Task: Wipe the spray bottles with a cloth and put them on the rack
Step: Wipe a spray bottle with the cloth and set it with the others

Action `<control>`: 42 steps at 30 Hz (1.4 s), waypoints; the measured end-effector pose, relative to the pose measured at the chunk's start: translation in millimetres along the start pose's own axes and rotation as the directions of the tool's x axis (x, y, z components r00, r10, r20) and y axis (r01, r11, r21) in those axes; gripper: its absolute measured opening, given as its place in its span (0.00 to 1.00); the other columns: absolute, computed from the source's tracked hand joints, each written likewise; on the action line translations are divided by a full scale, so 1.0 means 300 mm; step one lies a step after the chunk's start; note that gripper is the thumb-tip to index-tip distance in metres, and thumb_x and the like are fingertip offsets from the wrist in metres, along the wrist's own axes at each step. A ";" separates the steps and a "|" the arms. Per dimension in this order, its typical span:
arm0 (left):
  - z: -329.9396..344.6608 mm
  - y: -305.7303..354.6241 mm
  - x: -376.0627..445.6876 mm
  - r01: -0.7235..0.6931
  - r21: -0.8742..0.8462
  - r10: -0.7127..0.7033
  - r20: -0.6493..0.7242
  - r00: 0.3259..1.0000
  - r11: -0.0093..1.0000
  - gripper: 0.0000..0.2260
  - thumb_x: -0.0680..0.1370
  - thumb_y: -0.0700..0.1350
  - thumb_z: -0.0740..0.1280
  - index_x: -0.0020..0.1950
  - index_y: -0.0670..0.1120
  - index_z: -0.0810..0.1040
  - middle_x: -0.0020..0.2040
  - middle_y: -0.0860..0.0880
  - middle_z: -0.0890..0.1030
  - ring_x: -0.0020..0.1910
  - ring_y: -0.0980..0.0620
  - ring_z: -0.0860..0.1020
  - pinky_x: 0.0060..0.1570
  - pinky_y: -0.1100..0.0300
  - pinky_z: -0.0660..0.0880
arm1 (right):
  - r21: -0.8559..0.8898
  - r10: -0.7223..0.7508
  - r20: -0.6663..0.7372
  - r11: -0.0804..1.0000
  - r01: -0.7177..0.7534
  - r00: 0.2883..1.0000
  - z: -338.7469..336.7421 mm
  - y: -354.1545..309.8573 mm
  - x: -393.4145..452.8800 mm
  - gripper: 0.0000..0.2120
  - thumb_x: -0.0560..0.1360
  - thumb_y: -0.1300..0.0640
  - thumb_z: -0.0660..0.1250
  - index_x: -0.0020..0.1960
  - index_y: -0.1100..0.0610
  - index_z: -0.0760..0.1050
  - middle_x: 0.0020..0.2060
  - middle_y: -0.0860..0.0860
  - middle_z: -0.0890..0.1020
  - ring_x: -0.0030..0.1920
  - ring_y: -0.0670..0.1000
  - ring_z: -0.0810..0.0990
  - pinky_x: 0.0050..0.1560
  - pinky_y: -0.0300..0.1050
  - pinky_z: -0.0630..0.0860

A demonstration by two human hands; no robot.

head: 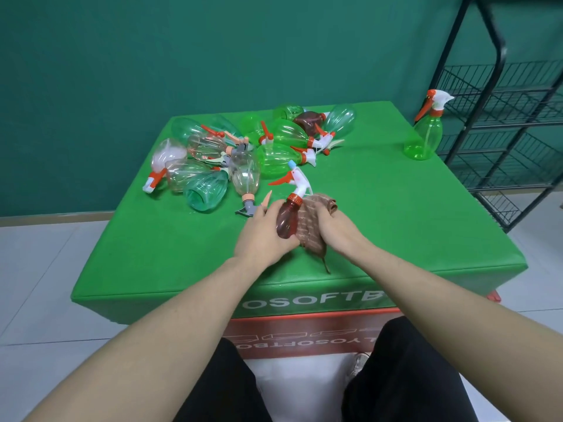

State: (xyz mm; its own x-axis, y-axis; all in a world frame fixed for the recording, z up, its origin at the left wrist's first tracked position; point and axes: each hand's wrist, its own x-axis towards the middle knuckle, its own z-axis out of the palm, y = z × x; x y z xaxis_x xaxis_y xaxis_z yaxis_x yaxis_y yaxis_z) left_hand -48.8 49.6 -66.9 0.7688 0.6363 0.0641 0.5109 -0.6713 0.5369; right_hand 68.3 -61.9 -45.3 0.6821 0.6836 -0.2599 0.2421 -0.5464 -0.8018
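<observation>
Brown spray bottle (288, 219) in my L hand (262, 239) grip, nozzle pointing away; R hand (330, 229) clutches cloth (313, 220) against its side; rack (502, 123) far R.

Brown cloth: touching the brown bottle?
Touching. Head view: brown cloth, gripped by the right hand, lies against the brown bottle held by the left hand.

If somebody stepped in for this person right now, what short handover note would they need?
Left hand grips the brown translucent spray bottle by its base.
Right hand presses the brown ribbed cloth against its side.
Done: nothing sits on the black wire rack that shows; one green spray bottle stands upright at the table's far right corner.
Left: finish this wipe, then do the pile of clear and green bottles lying on the green table cover, and rack them all.
</observation>
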 end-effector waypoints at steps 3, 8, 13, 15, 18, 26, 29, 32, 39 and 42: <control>0.006 -0.016 -0.008 0.110 -0.255 -0.117 -0.013 0.993 0.961 0.39 0.71 0.51 0.77 0.77 0.49 0.62 0.66 0.48 0.77 0.56 0.49 0.80 0.52 0.57 0.77 | 0.152 0.046 0.010 0.987 -0.047 0.999 -0.006 0.046 -0.001 0.38 0.75 0.30 0.46 0.63 0.58 0.77 0.58 0.57 0.83 0.57 0.56 0.82 0.67 0.54 0.73; 0.042 -0.033 -0.028 0.233 -0.649 -0.293 0.017 0.956 0.724 0.28 0.75 0.50 0.76 0.73 0.50 0.70 0.64 0.48 0.76 0.58 0.51 0.79 0.53 0.59 0.75 | 0.289 0.127 -0.042 0.951 -0.109 0.991 -0.008 0.058 -0.019 0.35 0.76 0.32 0.49 0.58 0.58 0.79 0.53 0.59 0.85 0.54 0.57 0.84 0.67 0.58 0.73; 0.072 -0.011 -0.047 0.279 -0.855 -0.327 0.138 0.935 0.437 0.19 0.77 0.49 0.75 0.67 0.57 0.77 0.61 0.50 0.83 0.52 0.50 0.85 0.50 0.55 0.81 | 0.219 -0.070 -0.070 0.972 0.084 0.995 0.007 0.015 -0.030 0.24 0.86 0.45 0.53 0.58 0.62 0.79 0.50 0.59 0.85 0.49 0.56 0.82 0.54 0.47 0.78; 0.075 -0.001 -0.048 0.299 -0.899 -0.317 0.196 0.928 0.319 0.17 0.78 0.47 0.75 0.63 0.60 0.77 0.60 0.49 0.84 0.51 0.47 0.86 0.51 0.49 0.83 | 0.203 -0.161 -0.077 0.964 0.174 0.984 0.018 -0.002 -0.029 0.16 0.86 0.47 0.53 0.60 0.52 0.78 0.44 0.47 0.82 0.46 0.49 0.79 0.46 0.40 0.74; 0.069 0.012 -0.048 0.362 -0.911 -0.266 0.306 0.914 0.198 0.15 0.80 0.46 0.71 0.64 0.61 0.77 0.59 0.47 0.85 0.52 0.42 0.86 0.51 0.36 0.83 | 0.170 -0.310 -0.058 0.934 0.315 0.949 0.031 -0.017 -0.022 0.16 0.86 0.51 0.54 0.72 0.48 0.71 0.59 0.45 0.80 0.60 0.47 0.79 0.61 0.41 0.75; 0.092 0.014 -0.017 0.337 -0.915 -0.173 0.304 0.937 0.219 0.15 0.85 0.49 0.61 0.71 0.61 0.74 0.60 0.48 0.85 0.57 0.45 0.85 0.53 0.39 0.82 | -0.145 -0.512 0.014 0.849 0.508 0.859 0.054 0.034 0.022 0.24 0.84 0.47 0.55 0.80 0.47 0.62 0.81 0.41 0.57 0.80 0.44 0.56 0.81 0.53 0.55; 0.119 0.004 -0.008 0.298 -0.887 -0.187 0.245 0.951 0.353 0.17 0.84 0.50 0.62 0.71 0.64 0.74 0.62 0.52 0.84 0.59 0.47 0.84 0.58 0.39 0.81 | -0.178 -0.510 0.013 0.845 0.504 0.860 0.056 0.031 0.043 0.25 0.85 0.46 0.52 0.82 0.46 0.58 0.81 0.41 0.54 0.81 0.42 0.51 0.81 0.52 0.52; 0.139 -0.006 -0.008 0.251 -0.865 -0.200 0.180 0.963 0.434 0.15 0.85 0.49 0.60 0.68 0.66 0.74 0.64 0.55 0.83 0.58 0.57 0.83 0.60 0.50 0.81 | -0.180 -0.489 -0.018 0.859 0.479 0.872 0.067 0.021 0.050 0.25 0.86 0.46 0.52 0.82 0.46 0.55 0.81 0.41 0.55 0.80 0.42 0.53 0.81 0.53 0.53; 0.151 -0.008 0.006 0.275 -0.888 -0.258 0.187 0.948 0.367 0.18 0.86 0.58 0.52 0.66 0.59 0.79 0.59 0.53 0.86 0.58 0.54 0.84 0.60 0.48 0.81 | -0.110 -0.515 -0.012 0.853 0.511 0.857 0.104 0.019 0.059 0.22 0.85 0.50 0.53 0.78 0.48 0.66 0.79 0.44 0.62 0.79 0.44 0.57 0.81 0.52 0.54; 0.168 -0.018 0.011 0.267 -0.917 -0.292 0.180 0.939 0.295 0.24 0.87 0.61 0.47 0.64 0.58 0.82 0.59 0.51 0.86 0.61 0.53 0.83 0.64 0.51 0.77 | -0.112 -0.553 -0.026 0.830 0.547 0.833 0.126 0.060 0.043 0.22 0.84 0.50 0.53 0.76 0.48 0.68 0.79 0.45 0.64 0.79 0.45 0.56 0.81 0.52 0.52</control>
State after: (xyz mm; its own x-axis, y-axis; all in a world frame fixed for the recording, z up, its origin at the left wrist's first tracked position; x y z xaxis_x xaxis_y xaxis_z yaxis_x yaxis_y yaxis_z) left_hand -29.8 36.2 -111.9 0.6423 0.7253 -0.2478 0.0033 0.3207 0.9472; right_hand 55.5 -44.6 -83.5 0.4519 0.8590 0.2404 0.6512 -0.1335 -0.7470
